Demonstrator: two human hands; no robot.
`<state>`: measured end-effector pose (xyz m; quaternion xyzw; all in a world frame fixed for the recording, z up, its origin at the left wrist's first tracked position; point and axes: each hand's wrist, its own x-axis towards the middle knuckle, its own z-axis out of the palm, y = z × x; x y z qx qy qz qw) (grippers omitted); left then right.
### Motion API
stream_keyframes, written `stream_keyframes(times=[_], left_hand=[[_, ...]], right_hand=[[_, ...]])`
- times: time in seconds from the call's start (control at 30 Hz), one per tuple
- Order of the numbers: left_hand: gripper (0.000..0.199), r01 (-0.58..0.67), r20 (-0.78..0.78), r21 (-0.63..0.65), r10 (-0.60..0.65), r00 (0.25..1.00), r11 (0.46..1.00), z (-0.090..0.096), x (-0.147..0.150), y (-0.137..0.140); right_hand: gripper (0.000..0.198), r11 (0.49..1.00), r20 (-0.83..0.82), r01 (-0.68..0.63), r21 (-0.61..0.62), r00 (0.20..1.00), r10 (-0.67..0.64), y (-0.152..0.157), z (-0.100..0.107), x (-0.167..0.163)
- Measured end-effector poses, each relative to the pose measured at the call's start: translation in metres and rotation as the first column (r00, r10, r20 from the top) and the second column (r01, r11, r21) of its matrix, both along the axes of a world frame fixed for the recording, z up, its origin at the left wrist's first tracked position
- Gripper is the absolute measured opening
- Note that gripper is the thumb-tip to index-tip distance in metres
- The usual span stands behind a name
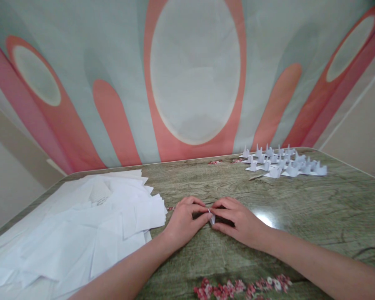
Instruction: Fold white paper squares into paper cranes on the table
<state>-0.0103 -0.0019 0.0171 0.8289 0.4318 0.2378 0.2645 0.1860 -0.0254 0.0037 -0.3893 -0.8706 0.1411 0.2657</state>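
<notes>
A small folded piece of white paper (212, 218) is held between my two hands, just above the middle of the table. My left hand (187, 218) pinches it from the left with thumb and fingers. From the right, the thumb and fingertips of my right hand (237, 221) grip the same paper. My fingers cover part of it, so its full shape is hidden. Beyond my right hand, several folded white paper cranes (281, 161) stand in rows. Left of my left hand lies a large heap of white paper sheets (78, 229).
The wood-grain table (331, 216) has a pink flower print (240, 288) near its front edge. Behind it hangs a backdrop (195, 71) with coral and grey-green shapes. The paper heap takes up the table's left side; the cranes stand at the back right.
</notes>
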Motion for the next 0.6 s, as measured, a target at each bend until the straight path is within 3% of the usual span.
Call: stream_keyframes(times=[0.6], left_hand=[[0.019,-0.017,0.052,-0.004,0.018,0.999,1.000,-0.0022,0.0004,0.0015]], right_hand=[[0.027,0.999,0.033,-0.036,0.026,0.999,0.035,0.0028,0.0003,0.0023]])
